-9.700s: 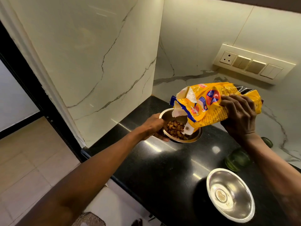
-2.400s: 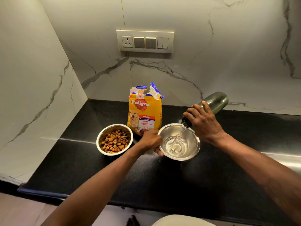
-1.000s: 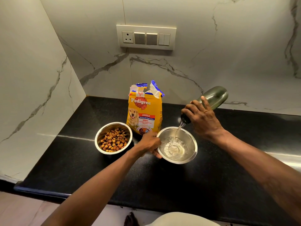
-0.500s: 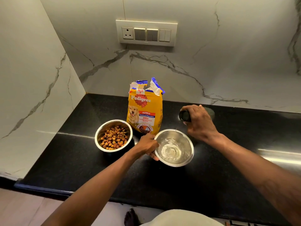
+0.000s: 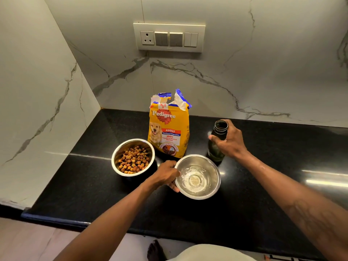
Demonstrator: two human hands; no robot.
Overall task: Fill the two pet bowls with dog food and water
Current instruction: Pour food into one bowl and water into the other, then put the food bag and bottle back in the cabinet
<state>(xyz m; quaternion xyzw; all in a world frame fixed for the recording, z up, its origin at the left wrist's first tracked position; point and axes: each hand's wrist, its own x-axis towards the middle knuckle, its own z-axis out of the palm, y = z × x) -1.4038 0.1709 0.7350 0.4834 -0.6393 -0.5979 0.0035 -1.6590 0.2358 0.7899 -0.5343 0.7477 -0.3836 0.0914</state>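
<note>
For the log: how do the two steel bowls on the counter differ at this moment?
The left bowl holds brown kibble; the right bowl holds clear water through which its bottom shows. The left bowl stands untouched, while the left hand grips the right bowl's rim. The left bowl sits beside the dog food bag; the right bowl sits nearer the counter's front edge. Both are round, shiny steel bowls, upright on the black counter.

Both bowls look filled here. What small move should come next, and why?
Probably let go: the right hand holds the dark green glass bottle upright on the black counter, the left hand grips the steel water bowl, and the steel kibble bowl is full.
</note>
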